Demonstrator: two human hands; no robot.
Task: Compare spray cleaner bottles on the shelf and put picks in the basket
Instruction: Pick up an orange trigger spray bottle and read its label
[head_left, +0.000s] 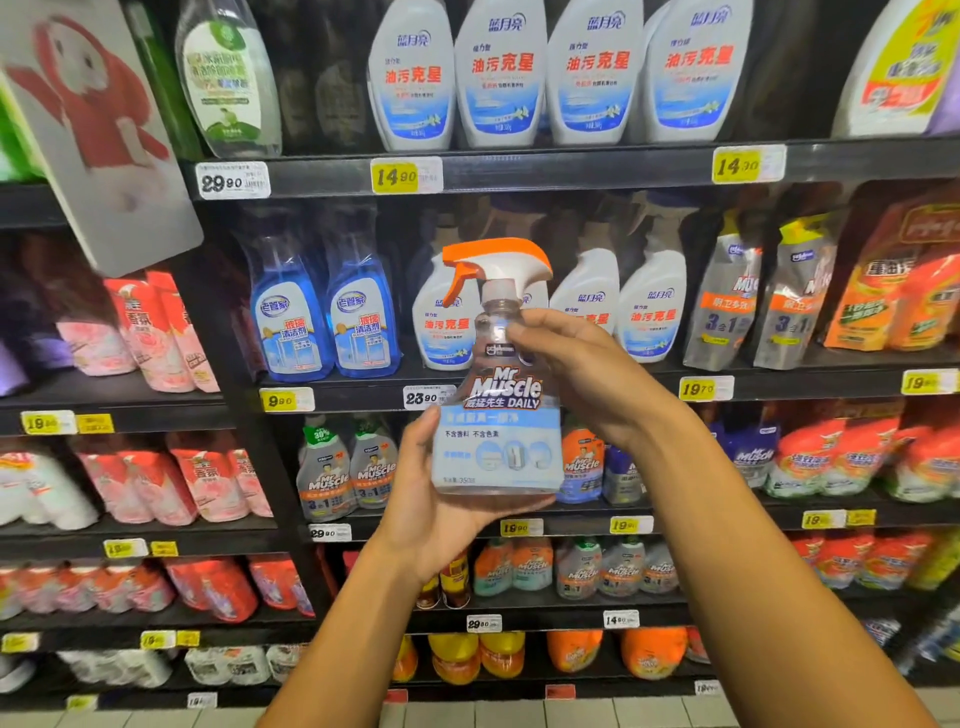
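At frame centre, both hands are holding a clear Mr Muscle spray bottle (498, 395) upright before the shelves (519, 171). The left hand (436, 499) is cupping its base, fingers curled beneath. The right hand (576, 374) is gripping the neck, seemingly between thumb and fingers; the fingertips are partly hidden.

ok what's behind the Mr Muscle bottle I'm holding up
Behind the bottle stand white spray bottles on the shelf and a 23.90 price tag. The bottle and right hand cover part of that row, so what sits directly behind is hidden.
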